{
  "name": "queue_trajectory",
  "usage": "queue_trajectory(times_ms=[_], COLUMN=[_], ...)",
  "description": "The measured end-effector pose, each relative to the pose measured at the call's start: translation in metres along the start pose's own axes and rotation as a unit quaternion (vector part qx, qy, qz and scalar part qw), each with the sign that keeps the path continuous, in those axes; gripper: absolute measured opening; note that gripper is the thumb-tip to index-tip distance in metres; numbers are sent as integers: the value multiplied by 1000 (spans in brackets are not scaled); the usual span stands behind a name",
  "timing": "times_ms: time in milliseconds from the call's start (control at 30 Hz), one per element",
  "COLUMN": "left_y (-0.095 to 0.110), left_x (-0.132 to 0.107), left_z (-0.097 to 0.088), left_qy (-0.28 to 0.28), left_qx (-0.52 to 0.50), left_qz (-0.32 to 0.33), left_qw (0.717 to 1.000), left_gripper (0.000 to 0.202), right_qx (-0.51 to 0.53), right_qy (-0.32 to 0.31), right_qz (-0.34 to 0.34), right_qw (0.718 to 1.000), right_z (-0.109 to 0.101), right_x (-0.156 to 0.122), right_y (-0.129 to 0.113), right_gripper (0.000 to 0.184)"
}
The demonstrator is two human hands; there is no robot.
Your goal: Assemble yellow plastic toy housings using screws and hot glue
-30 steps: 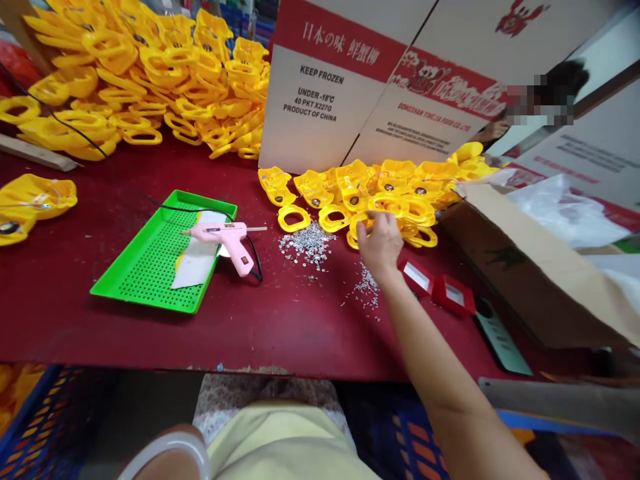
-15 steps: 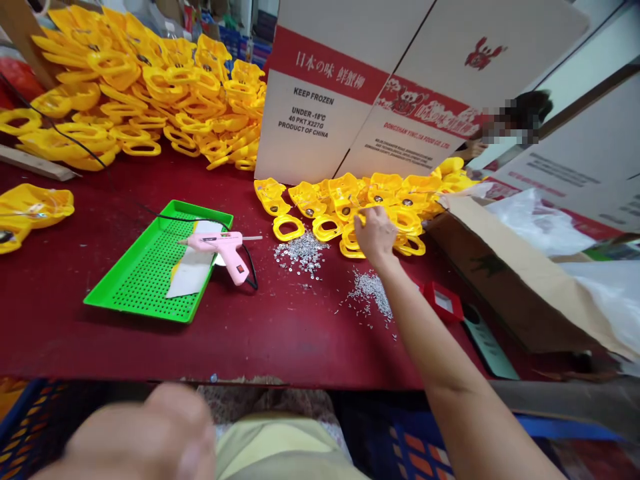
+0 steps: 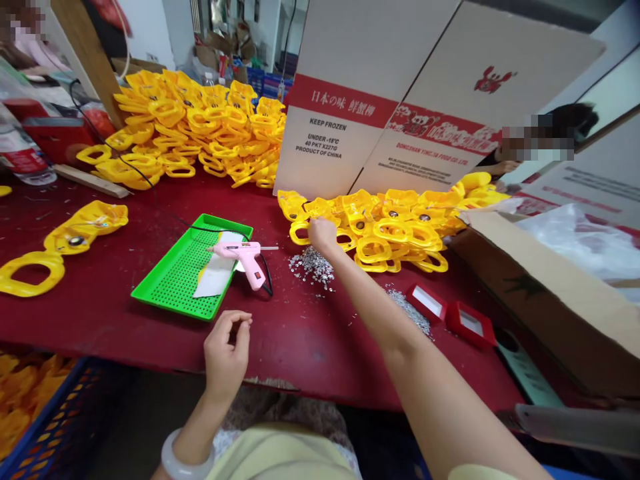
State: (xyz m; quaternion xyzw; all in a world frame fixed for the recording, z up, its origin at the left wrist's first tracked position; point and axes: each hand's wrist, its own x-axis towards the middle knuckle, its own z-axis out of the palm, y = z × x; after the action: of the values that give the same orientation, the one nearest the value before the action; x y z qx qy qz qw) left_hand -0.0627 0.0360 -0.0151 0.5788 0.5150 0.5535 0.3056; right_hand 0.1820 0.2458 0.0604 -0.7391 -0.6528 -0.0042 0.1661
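My right hand reaches over the near row of yellow plastic pieces, its fingers closed on one of them and partly hidden behind the hand. Each piece has a moulded body and an oval ring, and some carry a round dark metal part. Just below that hand is a heap of small silvery discs. My left hand hovers near the table's front edge, fingers curled and thumb close to the index finger, with nothing visible in it. Beyond it, a pink glue gun lies across the rim of a green perforated tray.
A tall carton stands behind the row, and an open carton is at right. Small metal pins lie by two red boxes. A large yellow pile fills the back left; a single yellow piece lies nearer. People are partly visible behind.
My right hand has moved left along the row of yellow pieces. My left hand, blurred and close to the camera before, is now over the table edge. The view has turned left.
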Motion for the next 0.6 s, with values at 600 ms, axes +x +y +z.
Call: queue_trajectory(times_ms=[600], left_y=[90], left_x=[-12], left_z=[9], left_qy=[-239], left_qx=[332], left_qz=[323], left_qw=[853], left_gripper=[20], right_qx=[-23], right_qy=[-61], right_qz=[-299], right_qw=[952], right_z=[-49], right_x=[-238], right_y=[59], right_gripper=[26])
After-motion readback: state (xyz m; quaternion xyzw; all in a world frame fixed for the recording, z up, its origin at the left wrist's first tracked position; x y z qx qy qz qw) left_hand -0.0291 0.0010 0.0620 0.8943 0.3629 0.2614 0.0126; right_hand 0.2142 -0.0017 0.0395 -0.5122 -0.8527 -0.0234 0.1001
